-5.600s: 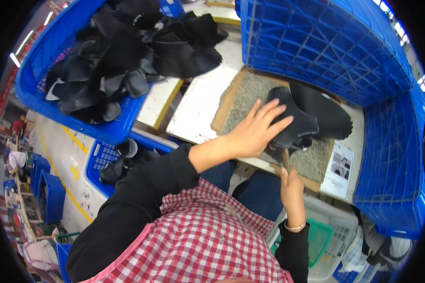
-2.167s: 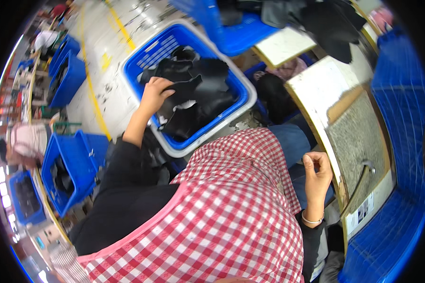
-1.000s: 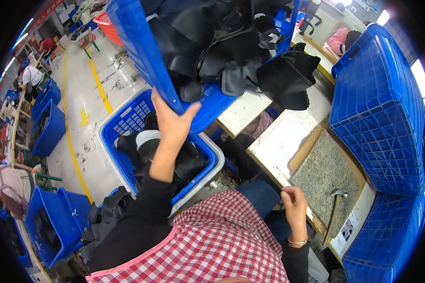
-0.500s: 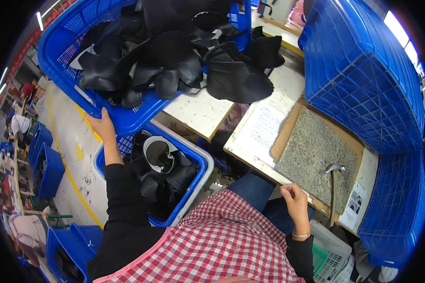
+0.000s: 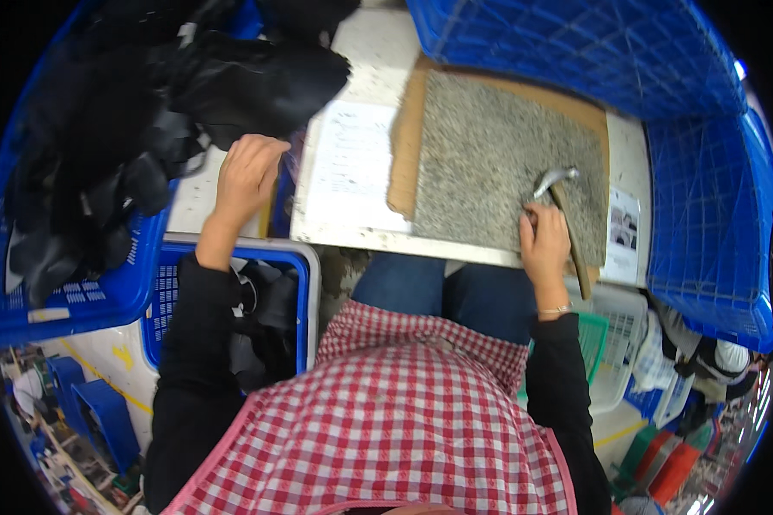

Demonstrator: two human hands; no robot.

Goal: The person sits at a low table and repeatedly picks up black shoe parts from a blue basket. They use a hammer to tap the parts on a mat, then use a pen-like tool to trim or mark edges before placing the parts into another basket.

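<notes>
Head cam looking down: the hammer [image 5: 562, 215] lies on the speckled stone slab [image 5: 498, 163] near its right edge, handle sticking out over the desk [image 5: 352, 232] front. Right hand [image 5: 543, 245] has its grip closed around the handle just below the metal head. Left hand [image 5: 247, 176] rests at the desk's left edge with fingers curled, right up against the black leather pieces [image 5: 232, 81] spilling from the blue crate [image 5: 77, 292]; can't tell if it's pinching one. A white paper sheet [image 5: 352, 163] sits between the hands.
</notes>
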